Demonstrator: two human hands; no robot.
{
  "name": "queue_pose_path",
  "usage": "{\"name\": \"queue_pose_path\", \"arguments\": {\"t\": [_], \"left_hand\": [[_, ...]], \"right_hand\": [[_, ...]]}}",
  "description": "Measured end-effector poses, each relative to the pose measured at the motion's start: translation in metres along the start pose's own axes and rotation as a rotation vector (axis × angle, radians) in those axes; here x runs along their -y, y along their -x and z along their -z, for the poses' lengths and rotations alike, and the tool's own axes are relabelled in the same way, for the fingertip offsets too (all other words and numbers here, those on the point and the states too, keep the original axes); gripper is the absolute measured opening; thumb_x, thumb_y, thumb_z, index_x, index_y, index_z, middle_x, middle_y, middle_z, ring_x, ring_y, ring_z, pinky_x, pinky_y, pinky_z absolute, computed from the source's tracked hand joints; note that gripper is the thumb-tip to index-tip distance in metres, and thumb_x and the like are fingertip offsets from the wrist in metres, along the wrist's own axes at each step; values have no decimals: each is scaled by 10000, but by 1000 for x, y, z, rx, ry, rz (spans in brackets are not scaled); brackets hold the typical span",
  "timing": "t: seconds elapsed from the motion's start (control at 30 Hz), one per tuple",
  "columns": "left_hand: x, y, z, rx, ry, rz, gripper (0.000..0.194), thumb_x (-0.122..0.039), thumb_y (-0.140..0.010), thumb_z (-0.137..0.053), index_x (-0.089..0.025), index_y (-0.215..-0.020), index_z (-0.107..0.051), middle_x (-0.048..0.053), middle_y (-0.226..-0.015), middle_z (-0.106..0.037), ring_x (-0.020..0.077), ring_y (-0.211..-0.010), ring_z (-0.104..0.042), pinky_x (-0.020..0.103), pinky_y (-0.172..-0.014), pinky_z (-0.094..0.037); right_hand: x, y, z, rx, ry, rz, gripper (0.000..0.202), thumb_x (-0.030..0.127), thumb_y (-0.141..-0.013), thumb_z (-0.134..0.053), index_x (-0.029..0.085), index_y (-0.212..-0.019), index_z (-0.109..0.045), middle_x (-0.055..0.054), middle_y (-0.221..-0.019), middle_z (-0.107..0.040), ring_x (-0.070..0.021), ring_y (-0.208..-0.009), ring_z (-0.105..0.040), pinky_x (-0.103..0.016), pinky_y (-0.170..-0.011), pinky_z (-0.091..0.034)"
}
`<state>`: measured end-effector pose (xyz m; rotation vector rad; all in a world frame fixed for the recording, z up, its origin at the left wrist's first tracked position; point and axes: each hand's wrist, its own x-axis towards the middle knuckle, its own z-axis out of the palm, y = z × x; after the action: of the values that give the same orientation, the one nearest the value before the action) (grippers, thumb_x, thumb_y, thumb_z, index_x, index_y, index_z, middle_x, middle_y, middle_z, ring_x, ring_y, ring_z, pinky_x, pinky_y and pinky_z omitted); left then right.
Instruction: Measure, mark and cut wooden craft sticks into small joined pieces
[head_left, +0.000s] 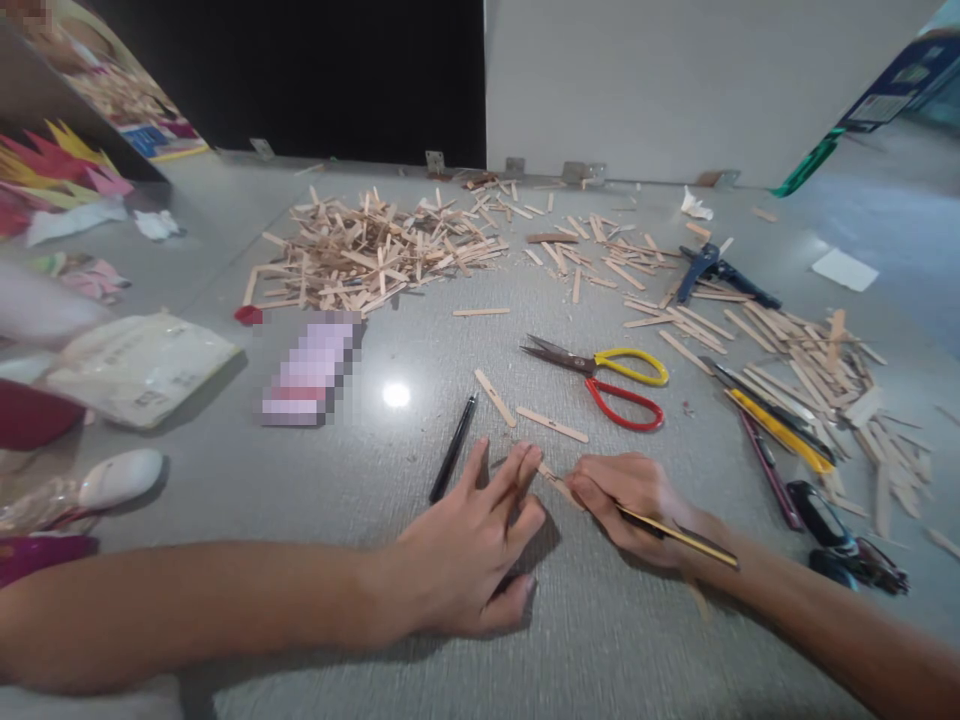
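Observation:
A wooden craft stick (552, 476) with dark marks lies flat on the grey table. Fingertips of my left hand (476, 540) rest on its left end, the fingers stretched out and apart. My right hand (628, 505) is closed round a black-and-yellow pencil (694, 543), at the stick's right end; the pencil's tip is hidden by the fingers. Just beyond lie two loose sticks, one slanted (495, 398) and one marked near its middle (553, 424). A black pen (454, 450) lies beside my left hand. Scissors (592, 367) with one yellow and one red handle lie farther off.
A large heap of craft sticks (375, 250) lies at the back, with more sticks (806, 365) at right. Also at right are dark-handled pliers (699, 272), a yellow cutter (784, 432) and dark glasses (870, 565). A plastic packet (142, 365) and a blurred pinkish rectangle (311, 370) lie left.

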<state>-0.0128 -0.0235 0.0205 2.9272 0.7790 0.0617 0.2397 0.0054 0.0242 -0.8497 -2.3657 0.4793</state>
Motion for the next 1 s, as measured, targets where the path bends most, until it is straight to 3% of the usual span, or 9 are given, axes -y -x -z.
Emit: {"name": "queue_pose_path", "arguments": {"t": [0.43, 0.57, 0.73, 0.9, 1.0], "left_hand": [[-1, -2, 4, -7, -75, -14, 535, -544, -1045, -553, -76, -1278, -662, 395, -1601, -520, 523, -1557, -441, 781, -1171, -362], [0, -2, 4, -20, -64, -13, 530, -548, -1041, -566, -88, -1287, -658, 377, -1600, -532, 508, -1568, -433, 768, -1204, -334], [2, -2, 3, -18, -74, -33, 512, -539, -1056, -545, -95, -1289, -647, 387, -1577, -548, 520, -1545, -458, 794, -1167, -362], [3, 0, -4, -70, -59, -73, 471, -520, -1015, -638, -123, -1268, -650, 365, -1592, -542, 526, -1545, -449, 786, -1201, -340], [4, 1, -9, -104, -53, -89, 467, -504, -1006, -656, -115, -1263, -648, 373, -1615, -510, 534, -1549, -438, 776, -1222, -314]], "right_hand": [[-1, 3, 0, -25, 39, 42, 578, 324, -1241, -288, 219, -722, -521, 51, -608, -508, -101, -502, -447, -255, -529, -368], [-1, 3, 1, -24, 40, 27, 590, 344, -1241, -281, 221, -716, -520, 50, -599, -512, -99, -498, -441, -255, -525, -360], [0, 3, 1, -25, -9, -38, 636, 420, -1237, -264, 224, -695, -534, 45, -563, -518, -103, -473, -459, -264, -508, -356], [2, 4, -3, -140, -253, -249, 601, 435, -1222, -335, 217, -721, -585, 46, -536, -560, -93, -408, -505, -235, -455, -390], [1, 2, -5, -137, -254, -227, 579, 415, -1215, -383, 212, -713, -587, 52, -544, -562, -85, -422, -507, -230, -473, -389]]}}
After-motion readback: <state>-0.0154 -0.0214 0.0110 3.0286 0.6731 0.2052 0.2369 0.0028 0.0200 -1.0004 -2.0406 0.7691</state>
